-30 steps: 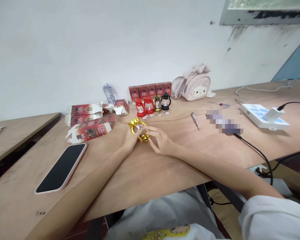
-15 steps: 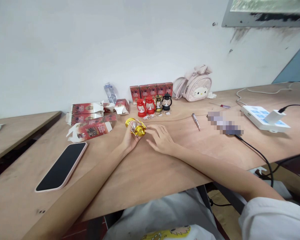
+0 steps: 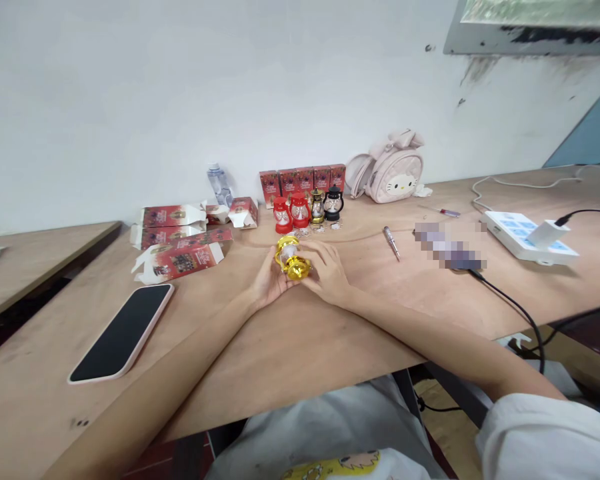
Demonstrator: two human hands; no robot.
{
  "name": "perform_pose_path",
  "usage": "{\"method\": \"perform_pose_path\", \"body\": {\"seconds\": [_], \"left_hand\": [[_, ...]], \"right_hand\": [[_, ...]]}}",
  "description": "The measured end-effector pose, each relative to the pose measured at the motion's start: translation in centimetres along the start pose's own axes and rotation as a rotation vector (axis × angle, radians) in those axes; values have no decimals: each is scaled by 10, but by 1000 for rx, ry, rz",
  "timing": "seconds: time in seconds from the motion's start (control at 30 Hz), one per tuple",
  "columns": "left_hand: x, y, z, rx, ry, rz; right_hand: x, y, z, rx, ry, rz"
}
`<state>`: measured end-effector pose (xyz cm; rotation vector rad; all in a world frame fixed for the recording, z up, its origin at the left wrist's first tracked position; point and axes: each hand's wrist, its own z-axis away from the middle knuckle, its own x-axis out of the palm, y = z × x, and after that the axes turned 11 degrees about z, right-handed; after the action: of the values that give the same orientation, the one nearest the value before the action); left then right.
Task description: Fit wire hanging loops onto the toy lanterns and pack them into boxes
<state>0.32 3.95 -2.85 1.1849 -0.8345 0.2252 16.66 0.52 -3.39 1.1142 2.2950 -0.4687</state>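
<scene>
A small gold toy lantern (image 3: pixel 297 267) with a clear middle lies tilted between my two hands, above the front-middle of the table. My left hand (image 3: pixel 270 280) is closed around its left side and underside. On the other side, my right hand (image 3: pixel 327 270) grips it with bent fingers and thumb. Behind them stand two red lanterns (image 3: pixel 300 210), a dark bronze-and-gold lantern (image 3: pixel 317 207) and a black lantern (image 3: pixel 333 204), with small tags and rings (image 3: pixel 320 229) in front of them.
Several red boxes (image 3: pixel 305 179) stand along the wall beside a pink bag (image 3: pixel 396 177). Opened cartons (image 3: pixel 183 261), a bottle (image 3: pixel 220 185) and a phone (image 3: pixel 125 333) are on the left. To the right lie screwdrivers (image 3: pixel 391 243), a blurred-out device (image 3: pixel 445 245) and a power strip (image 3: pixel 517 233).
The gold lantern has shifted right and turned between my hands. My right hand's fingers have closed onto it, and my left hand has moved slightly right.
</scene>
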Motion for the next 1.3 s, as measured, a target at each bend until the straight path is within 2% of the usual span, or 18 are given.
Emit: {"method": "perform_pose_path", "body": {"seconds": [0.1, 0.17, 0.23, 0.27, 0.3, 0.4, 0.5, 0.6, 0.67, 0.77, 0.9, 1.0, 1.07, 1.13, 1.17, 1.27, 1.3], "left_hand": [[-3, 0, -4, -14, -28, -76], [-8, 4, -8, 74, 18, -161], [-16, 12, -10, 285, 143, -353], [-21, 18, -9, 427, 234, -518], [-26, 25, -8, 577, 316, -739], [-42, 45, -1, 839, 442, -1363], [-56, 59, 3, 884, 650, -1682], [-68, 64, 2, 793, 810, -1754], [-73, 65, 0, 746, 842, -1760], [-72, 62, -1, 821, 827, -1778], [-61, 55, -1, 1080, 715, -1799], [-57, 50, -3, 1398, 536, -1885], [-55, 46, -3, 1671, 320, -1933], [-50, 42, 0, 1864, 41, -1942], [-46, 40, 2, 1911, -99, -1936], [-31, 30, 12, 1905, -498, -1966], [-26, 27, 15, 1888, -554, -1979]], "right_hand": [[-3, 5, -3, 136, 105, -82], [-4, 11, -4, 235, 181, -144], [-4, 20, -5, 360, 220, -191], [-3, 25, -6, 431, 216, -214], [-3, 30, -6, 503, 206, -238], [-1, 44, -6, 646, 181, -305], [2, 54, -7, 690, 170, -331], [8, 59, -6, 748, 133, -337], [11, 62, -5, 769, 131, -309], [11, 62, -5, 692, 267, -149], [5, 56, -3, 427, 437, 87], [0, 46, -1, 220, 469, 103], [0, 38, 0, 104, 448, 41], [0, 30, 1, 41, 363, -69], [1, 27, 1, 45, 296, -153], [4, 23, 1, 164, 71, -478], [4, 23, 0, 216, 14, -580]]}}
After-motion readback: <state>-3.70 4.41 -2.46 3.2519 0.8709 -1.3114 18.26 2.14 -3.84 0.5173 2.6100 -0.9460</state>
